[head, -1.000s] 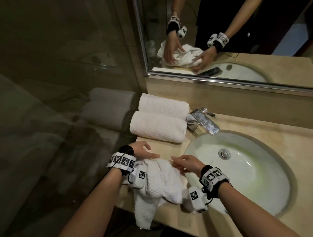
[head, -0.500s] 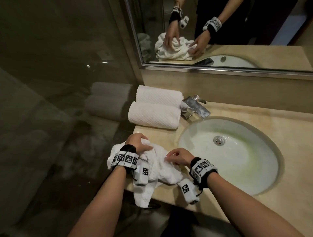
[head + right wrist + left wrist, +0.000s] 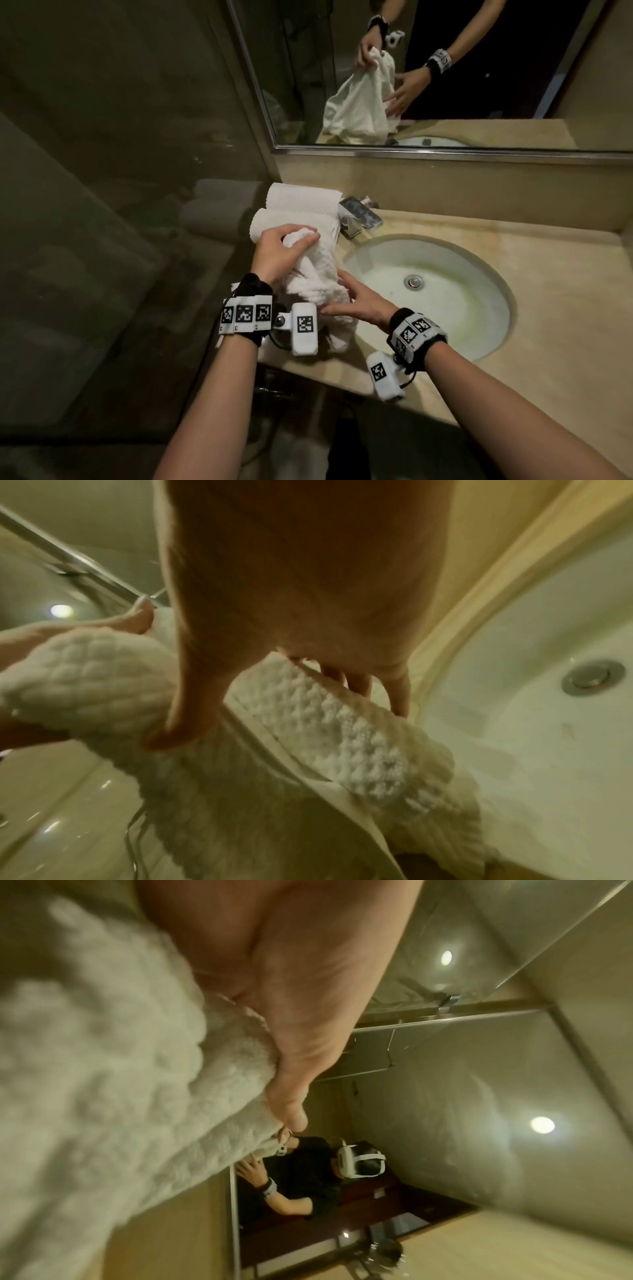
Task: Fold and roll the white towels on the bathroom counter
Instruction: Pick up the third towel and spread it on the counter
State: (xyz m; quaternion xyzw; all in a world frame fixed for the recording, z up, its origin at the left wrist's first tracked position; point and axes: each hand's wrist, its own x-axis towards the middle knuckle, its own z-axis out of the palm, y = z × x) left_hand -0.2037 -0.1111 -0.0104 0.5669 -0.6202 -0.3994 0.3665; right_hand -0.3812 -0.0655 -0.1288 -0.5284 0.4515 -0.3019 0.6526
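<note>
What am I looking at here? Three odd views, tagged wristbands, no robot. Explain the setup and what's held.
No machine: a person works with bare hands, wearing a camera on the head and one on each wrist. The bands with black-and-white squares carry the wrist cameras.

The wide picture is the head view, looking down at a bathroom counter with a sink, a tap and a mirror above. Two rolled towels lie against the back wall, left of the tap.

The left hand grips the top of a loose white towel and lifts it, so it hangs bunched down to the counter edge. The right hand lies against its lower part with straight fingers.

The other two are the wrist views: each looks along its palm at the same towel, close and blurred.
</note>
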